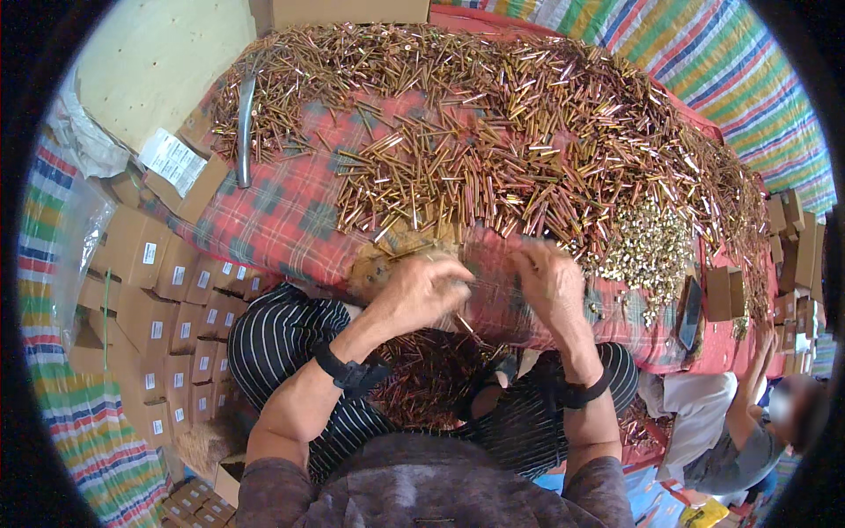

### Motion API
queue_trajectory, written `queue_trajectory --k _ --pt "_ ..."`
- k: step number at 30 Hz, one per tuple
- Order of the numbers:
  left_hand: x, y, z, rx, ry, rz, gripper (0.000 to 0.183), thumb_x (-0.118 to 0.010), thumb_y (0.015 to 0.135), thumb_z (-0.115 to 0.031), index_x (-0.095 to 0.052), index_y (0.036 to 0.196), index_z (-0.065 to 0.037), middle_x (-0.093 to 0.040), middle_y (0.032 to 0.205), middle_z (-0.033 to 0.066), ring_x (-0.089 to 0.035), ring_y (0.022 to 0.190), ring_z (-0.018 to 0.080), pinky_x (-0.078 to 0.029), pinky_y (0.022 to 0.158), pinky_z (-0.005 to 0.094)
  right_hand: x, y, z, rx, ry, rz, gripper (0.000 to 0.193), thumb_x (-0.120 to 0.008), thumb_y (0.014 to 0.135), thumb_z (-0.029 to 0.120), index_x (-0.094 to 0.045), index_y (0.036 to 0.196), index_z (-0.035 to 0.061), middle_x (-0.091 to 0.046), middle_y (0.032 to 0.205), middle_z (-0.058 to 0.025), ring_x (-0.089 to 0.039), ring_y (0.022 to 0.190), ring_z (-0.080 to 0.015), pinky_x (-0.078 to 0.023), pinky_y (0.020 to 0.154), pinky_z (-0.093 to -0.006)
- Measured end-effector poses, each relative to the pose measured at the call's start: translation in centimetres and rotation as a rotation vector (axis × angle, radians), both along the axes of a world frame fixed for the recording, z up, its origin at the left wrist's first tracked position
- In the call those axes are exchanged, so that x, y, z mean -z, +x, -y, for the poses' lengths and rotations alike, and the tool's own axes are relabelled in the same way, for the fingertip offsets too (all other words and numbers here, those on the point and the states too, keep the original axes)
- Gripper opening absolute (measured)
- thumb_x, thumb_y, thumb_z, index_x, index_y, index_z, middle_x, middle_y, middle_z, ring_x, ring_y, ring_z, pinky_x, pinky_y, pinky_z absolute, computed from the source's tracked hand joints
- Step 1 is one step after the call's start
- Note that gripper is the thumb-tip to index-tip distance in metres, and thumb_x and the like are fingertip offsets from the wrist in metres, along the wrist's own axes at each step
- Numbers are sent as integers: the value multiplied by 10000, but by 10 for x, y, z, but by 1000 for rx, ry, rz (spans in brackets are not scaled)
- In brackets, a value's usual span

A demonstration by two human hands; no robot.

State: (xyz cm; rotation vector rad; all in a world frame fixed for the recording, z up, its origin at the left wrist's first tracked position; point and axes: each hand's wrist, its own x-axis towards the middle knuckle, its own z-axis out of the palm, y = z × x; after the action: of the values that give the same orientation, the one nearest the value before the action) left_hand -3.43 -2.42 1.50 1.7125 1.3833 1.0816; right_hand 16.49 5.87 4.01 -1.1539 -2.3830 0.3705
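My left hand [422,286] is over the near edge of a red plaid cloth [290,198], its fingers bent and their tips smeared by motion. Just below it, a thin metal rod [466,327] shows in the gap above my lap; I cannot tell if it is falling. To the right, my right hand [550,280] has its fingers curled together, and what they hold, if anything, is hidden. Beyond both hands spreads a heap of thin, bronze-coloured metal rods [493,167]. Small, short gold-coloured metal pieces [647,251] lie in a pile right of my right hand.
A curved metal bar [246,132] lies at the left of the heap. Stacked cardboard boxes [163,321] stand at my left. More rods [418,378] lie below, between my legs. Near an open small box [724,293] at the right sits another person [739,440], reaching forward.
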Motion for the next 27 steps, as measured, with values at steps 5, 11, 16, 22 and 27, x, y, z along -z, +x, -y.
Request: queue_trajectory --k 5,11,16,22,27 --pt "16 -8 -8 -406 40 -445 251 -663 738 -35 -613 978 17 -551 886 148 -556 837 313 -454 748 391 18 28 -22 85 169 336 225 -546 686 -23 -652 861 70 -559 835 -107 -566 815 -294 -462 697 -383" --pt "18 -12 -13 -410 -1 -515 161 -654 740 -29 -585 877 20 -540 890 172 -549 838 347 -459 744 409 16 18 -22 63 292 332 122 -551 661 -22 -568 760 47 -533 779 -106 -546 785 -306 -445 670 -404" --pt "15 -14 -14 -425 -54 -544 156 -648 772 -70 -579 885 14 -567 830 166 -567 768 365 -478 695 398 23 16 -21 -15 293 329 169 -584 664 -1 -548 824 39 -545 791 -108 -542 792 -295 -458 675 -396" --pt "0 -7 -7 -362 -265 861 84 -609 877 -101 -562 875 -31 -658 917 102 -632 792 127 -523 687 250 13 -3 -7 81 -124 -360 122 -614 817 67 -542 904 22 -582 802 -88 -586 736 -228 -480 632 -342" --pt "1 0 -3 -376 -342 1144 71 -603 856 -27 -540 886 -40 -650 930 128 -644 888 196 -546 793 304 20 -21 8 72 -943 -1173 86 -551 908 81 -514 963 27 -610 850 -48 -609 718 -115 -524 624 -253"
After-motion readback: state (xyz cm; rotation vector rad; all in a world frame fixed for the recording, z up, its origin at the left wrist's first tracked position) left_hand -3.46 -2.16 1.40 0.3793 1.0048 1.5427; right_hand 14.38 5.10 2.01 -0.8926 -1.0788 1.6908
